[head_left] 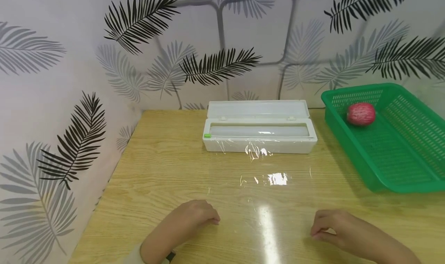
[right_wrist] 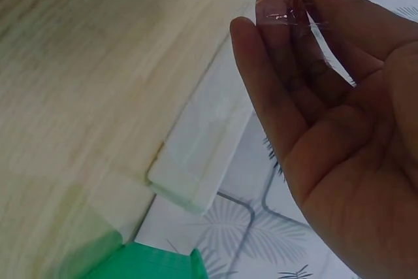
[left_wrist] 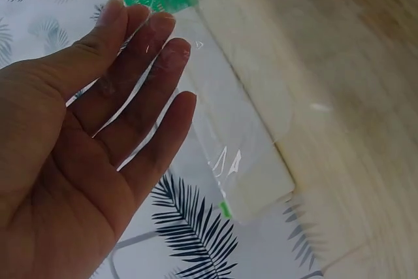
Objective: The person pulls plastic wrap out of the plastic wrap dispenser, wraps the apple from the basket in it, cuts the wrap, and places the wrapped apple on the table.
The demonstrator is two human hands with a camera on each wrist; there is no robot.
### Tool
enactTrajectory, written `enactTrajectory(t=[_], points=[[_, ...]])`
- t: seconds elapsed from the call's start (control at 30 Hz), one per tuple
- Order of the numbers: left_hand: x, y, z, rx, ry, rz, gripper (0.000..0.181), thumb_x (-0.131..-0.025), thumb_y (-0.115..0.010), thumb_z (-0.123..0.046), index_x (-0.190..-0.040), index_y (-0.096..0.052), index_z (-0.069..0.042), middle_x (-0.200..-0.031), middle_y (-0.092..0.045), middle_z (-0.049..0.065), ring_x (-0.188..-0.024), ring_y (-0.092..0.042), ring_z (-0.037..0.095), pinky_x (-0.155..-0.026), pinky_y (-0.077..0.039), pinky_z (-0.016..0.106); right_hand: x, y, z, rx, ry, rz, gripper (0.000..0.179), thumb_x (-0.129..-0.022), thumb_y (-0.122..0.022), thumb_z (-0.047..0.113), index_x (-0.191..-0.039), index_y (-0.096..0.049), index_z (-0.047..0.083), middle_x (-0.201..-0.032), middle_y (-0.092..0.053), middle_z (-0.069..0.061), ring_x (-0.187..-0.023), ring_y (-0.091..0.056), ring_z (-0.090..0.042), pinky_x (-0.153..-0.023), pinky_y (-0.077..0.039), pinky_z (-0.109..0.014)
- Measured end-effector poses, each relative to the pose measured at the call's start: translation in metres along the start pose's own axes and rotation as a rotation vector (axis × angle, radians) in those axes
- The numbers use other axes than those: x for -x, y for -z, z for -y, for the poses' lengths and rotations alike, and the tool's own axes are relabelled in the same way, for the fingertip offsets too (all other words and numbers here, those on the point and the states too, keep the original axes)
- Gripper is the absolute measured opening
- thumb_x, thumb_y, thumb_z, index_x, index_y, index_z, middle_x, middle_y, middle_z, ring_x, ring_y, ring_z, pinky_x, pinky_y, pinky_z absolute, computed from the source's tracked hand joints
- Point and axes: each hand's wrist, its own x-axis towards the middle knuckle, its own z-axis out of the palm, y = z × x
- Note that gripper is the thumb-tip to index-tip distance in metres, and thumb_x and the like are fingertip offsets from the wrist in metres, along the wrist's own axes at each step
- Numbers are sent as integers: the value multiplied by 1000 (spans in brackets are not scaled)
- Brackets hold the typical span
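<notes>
A clear sheet of cling film (head_left: 257,181) stretches over the wooden table from a long white cling film dispenser (head_left: 257,146) towards me. My left hand (head_left: 196,217) pinches the sheet's near left corner between thumb and fingertips; in the left wrist view, film (left_wrist: 153,14) shows over those fingertips. The near right corner is pinched by my right hand (head_left: 342,229), with crinkled film (right_wrist: 281,12) across its fingers in the right wrist view. The dispenser's lid (head_left: 257,109) stands raised at the back, and a film roll (head_left: 243,131) lies inside. A small green slider (head_left: 207,135) sits at its left end.
At the right stands a green plastic basket (head_left: 358,156) with a streaked pinkish-red round item (head_left: 361,114) in its far left corner. A wall (head_left: 167,86) with a leaf pattern borders the wooden table (head_left: 149,159) behind and at the left.
</notes>
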Motion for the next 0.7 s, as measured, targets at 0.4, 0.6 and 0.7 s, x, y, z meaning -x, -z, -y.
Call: enactTrajectory(t=[0.4, 0.6, 0.7], points=[[-1, -18, -1, -165, 16, 63, 7, -85, -63, -22, -82, -68, -19, -79, -61, -11, -74, -56, 4, -70, -47, 18, 6, -15, -10, 60, -56, 80, 14, -78, -72, 8, -85, -69, 20, -79, -56, 19, -71, -50, 7, -62, -41, -7], [1, -23, 0, -161, 44, 113, 7, -84, -63, -21, -79, -67, -20, -76, -59, -12, -70, -51, 3, -66, -44, 15, 10, -18, -14, 73, -40, 110, 13, -80, -70, 10, -83, -68, 22, -79, -59, 18, -71, -53, 4, -64, -43, -9], [0, -24, -2, -153, 54, 127, 8, -84, -62, -20, -78, -67, -19, -75, -59, -12, -69, -49, 2, -65, -44, 15, 11, -17, -15, 97, -7, 107, 14, -80, -70, 10, -83, -67, 23, -80, -59, 19, -72, -53, 4, -64, -43, -10]])
